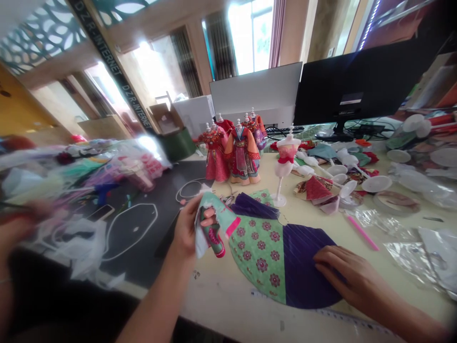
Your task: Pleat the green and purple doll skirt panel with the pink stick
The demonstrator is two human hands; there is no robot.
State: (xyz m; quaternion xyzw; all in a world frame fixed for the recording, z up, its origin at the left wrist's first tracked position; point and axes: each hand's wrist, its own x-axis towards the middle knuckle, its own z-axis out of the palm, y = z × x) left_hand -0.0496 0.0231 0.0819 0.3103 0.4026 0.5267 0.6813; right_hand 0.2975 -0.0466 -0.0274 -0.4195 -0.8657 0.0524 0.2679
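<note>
Raised over the table's front part, my left hand (pixel 193 224) is closed around a small light green garment piece (pixel 221 214) with bright pink edging. My right hand (pixel 342 271) rests on the purple half of a rounded fabric piece (pixel 307 262), its fingers close together and pressing the cloth. The other half of that piece is green with flower patterns (pixel 260 252). Behind it lies a gathered purple strip (pixel 253 206). A small white dress form (pixel 283 166) with a pink top stands just beyond the fabric.
Several dressed miniature mannequins (pixel 243 152) stand at the back centre. Two monitors (pixel 350 90) rise behind. White stands and scraps (pixel 342 171), a pink stick (pixel 362 232) and clear plastic (pixel 410 259) lie right. Another person's blurred arm (pixel 14 228) reaches in from the left.
</note>
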